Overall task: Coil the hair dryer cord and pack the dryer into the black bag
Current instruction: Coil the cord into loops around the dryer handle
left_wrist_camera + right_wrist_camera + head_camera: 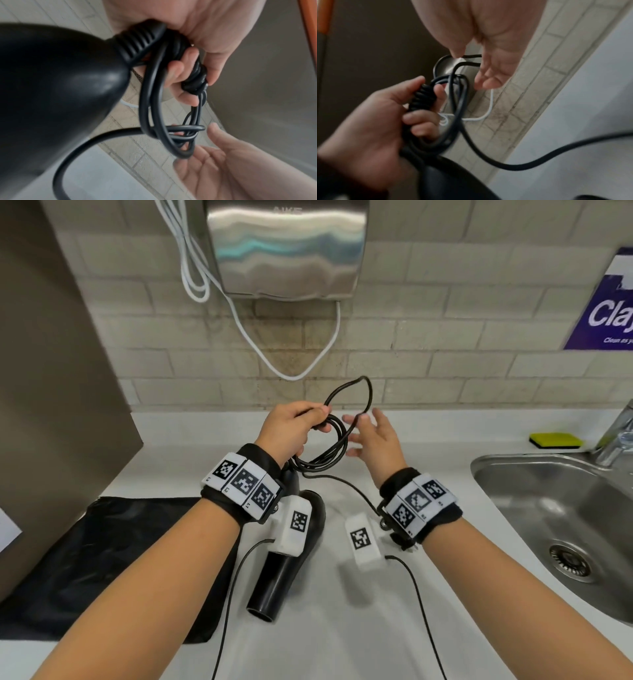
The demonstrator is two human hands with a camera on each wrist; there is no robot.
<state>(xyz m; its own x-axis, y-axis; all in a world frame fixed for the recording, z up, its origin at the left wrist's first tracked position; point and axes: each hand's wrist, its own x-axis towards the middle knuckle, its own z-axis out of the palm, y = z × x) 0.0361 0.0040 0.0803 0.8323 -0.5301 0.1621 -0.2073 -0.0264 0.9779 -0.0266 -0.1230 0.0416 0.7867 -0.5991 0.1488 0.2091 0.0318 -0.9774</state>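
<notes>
Above the counter (342, 628), left hand (291, 428) grips looped rubbery cord (329, 446); right hand (373, 440) splayed.

Black dryer, black cord, black bag on a white counter

A black hair dryer (287, 563), cord (329, 440) and bag (113, 559) are lying against a white counter (342, 628); black-and-white checked wristbands (243, 484) and a yellow-green sponge (555, 440) are showing.
</notes>
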